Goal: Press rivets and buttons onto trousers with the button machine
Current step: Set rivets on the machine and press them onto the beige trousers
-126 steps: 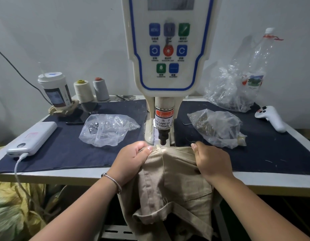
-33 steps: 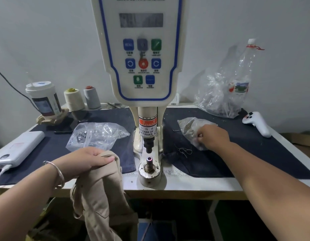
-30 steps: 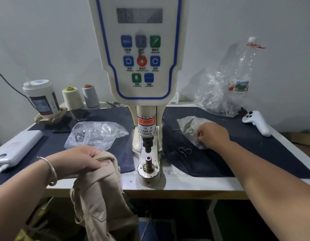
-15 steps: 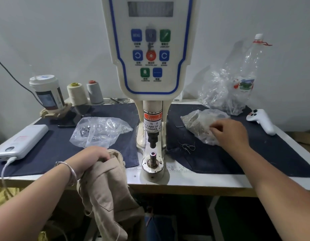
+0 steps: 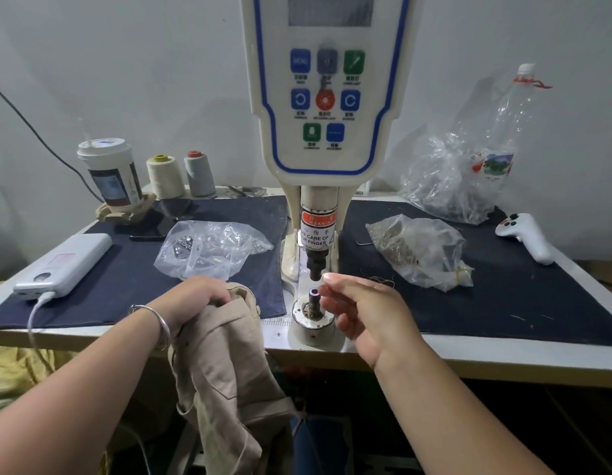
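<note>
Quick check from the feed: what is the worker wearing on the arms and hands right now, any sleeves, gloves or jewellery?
Both forearms are bare, with no sleeves in view, and neither hand is gloved. The left hand has a thin, plain silver bangle round its wrist. The right hand and its wrist carry nothing: no band or watch, and no ring that I can make out. No markings show on either arm.

Table (image 5: 503, 361), dark cloth (image 5: 537, 289) over its top. Back left corner: lidded paper cup (image 5: 107, 173) on a cardboard holder, then a cream thread cone (image 5: 165, 177) and a grey thread cone (image 5: 199, 173) side by side; a black phone (image 5: 150, 228) lies just in front. Left edge: white power bank (image 5: 63, 265) with white cable (image 5: 34, 323) plugged in. Right edge: white game controller (image 5: 527, 236). Back right: clear plastic bottle (image 5: 496, 145), upright.
</note>
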A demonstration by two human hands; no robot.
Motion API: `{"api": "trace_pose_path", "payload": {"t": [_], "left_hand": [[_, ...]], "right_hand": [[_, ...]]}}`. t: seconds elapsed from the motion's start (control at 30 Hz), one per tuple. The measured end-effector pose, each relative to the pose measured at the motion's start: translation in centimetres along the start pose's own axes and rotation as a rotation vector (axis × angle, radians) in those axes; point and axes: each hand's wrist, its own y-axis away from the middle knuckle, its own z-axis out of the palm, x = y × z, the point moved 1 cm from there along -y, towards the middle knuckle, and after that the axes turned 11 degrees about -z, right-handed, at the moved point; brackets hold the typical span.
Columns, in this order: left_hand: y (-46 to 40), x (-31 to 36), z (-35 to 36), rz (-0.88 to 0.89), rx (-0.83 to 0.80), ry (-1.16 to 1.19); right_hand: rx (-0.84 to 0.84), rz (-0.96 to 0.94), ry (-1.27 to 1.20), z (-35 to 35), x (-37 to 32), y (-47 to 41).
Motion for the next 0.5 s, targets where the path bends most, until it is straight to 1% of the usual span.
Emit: {"api": "trace_pose_path", "payload": {"t": [0.13, 0.33, 0.4, 0.5], "left_hand": [[0.12, 0.41, 0.19, -0.015, 0.003, -0.053], [-0.24, -0.09, 0.01, 0.020, -0.004, -0.043], [-0.31, -0.14, 0.01, 0.031, -0.013, -0.024], [-0.34, -0.20, -0.06, 0.032, -0.003, -0.054]], "right_hand": [[-0.012, 0.149, -0.150, 0.49, 0.22, 0.04], [-0.052, 0.328, -0.325, 0.82, 0.19, 0.09], [-0.063, 0.379, -0.398, 0.82, 0.16, 0.14], [-0.072, 0.420, -0.491, 0.94, 0.18, 0.30]]}}
